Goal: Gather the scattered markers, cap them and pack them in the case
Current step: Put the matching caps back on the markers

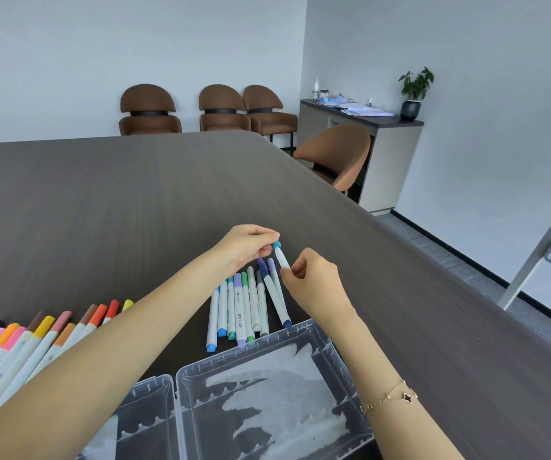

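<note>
Both hands are raised just above the dark wooden table, working on one marker. The left hand has its fingertips pinched on the teal cap at the marker's far end. The right hand has its fingers curled round the near end of the white barrel. Whether the cap is fully seated cannot be told; a narrow neck shows between cap and barrel.

Directly below the fingers lies a row of cool-coloured markers, blues, greens and purples, side by side and touching. A second row of warm-coloured markers lies well apart, beyond the left forearm. The clear plastic case stands open beneath the wrists, nearest the person; no markers are seen in it.

Assessment: the marker is judged light, stiff and smooth, so liable to roll or slip if held loosely. The sound hold is the barrel close to the cap, pressing along the axis. Packing has not yet begun.
</note>
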`<state>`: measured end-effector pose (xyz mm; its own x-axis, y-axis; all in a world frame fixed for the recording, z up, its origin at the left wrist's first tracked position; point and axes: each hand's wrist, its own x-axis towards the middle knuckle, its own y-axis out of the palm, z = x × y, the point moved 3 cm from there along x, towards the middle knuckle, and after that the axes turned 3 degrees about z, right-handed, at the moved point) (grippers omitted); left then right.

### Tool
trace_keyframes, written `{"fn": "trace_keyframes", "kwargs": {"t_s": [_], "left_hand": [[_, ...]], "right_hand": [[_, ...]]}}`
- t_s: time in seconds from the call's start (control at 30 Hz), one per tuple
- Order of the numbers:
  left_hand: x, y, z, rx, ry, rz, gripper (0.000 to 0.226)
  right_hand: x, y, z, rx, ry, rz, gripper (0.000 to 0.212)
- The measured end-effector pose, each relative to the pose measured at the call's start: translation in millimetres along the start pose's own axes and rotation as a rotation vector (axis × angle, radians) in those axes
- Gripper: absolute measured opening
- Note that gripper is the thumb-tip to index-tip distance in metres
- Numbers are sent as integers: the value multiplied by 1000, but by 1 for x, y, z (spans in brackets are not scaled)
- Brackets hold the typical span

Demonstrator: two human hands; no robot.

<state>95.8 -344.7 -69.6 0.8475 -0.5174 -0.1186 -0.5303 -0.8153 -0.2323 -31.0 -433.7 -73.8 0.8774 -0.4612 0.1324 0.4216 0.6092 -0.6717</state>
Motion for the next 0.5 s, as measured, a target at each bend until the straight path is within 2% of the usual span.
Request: {"fn": "trace_keyframes", "kwargs": {"t_s": [0.23, 0.5], "left_hand": [[-1, 2, -4, 185, 69, -103, 14], [-8, 9, -4, 492, 139, -80, 15]], "right_hand": [[-1, 0, 2, 86, 39, 12, 19], [-5, 6, 4, -93, -1, -1, 15]]}}
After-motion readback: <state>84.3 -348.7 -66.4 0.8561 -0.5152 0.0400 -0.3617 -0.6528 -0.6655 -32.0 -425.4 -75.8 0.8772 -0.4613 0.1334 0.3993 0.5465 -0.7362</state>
